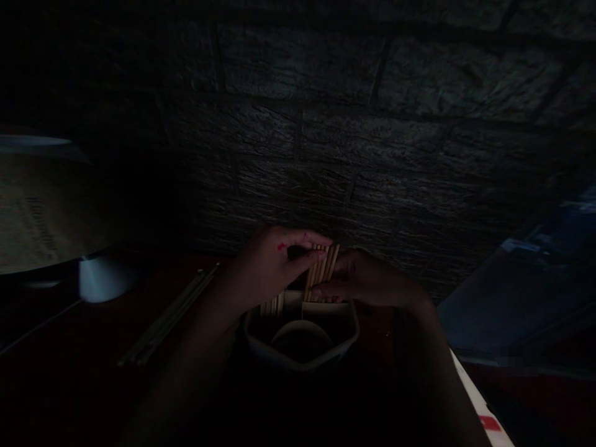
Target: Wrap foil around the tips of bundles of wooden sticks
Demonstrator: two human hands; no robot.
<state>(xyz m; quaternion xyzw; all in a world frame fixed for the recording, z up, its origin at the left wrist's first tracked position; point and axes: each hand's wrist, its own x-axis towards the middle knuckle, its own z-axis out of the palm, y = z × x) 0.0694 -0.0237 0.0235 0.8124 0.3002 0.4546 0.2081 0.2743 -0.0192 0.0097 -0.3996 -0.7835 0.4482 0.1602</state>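
L hand (267, 264): my grip is closed, thumb + fingers pinching the upper part of the sticks (322, 270).
R hand (375, 282): grip closed around their lower part; light, even pressure should stop the row from splaying.
Sticks: btwn both hands, near-upright w/ a slight tilt, over the back of the divided container (300, 366); can't tell if the ends touch it.
Handling: I'd square the ends w/ R, steady the tops w/ L, and go slow b/c it's v. dark.
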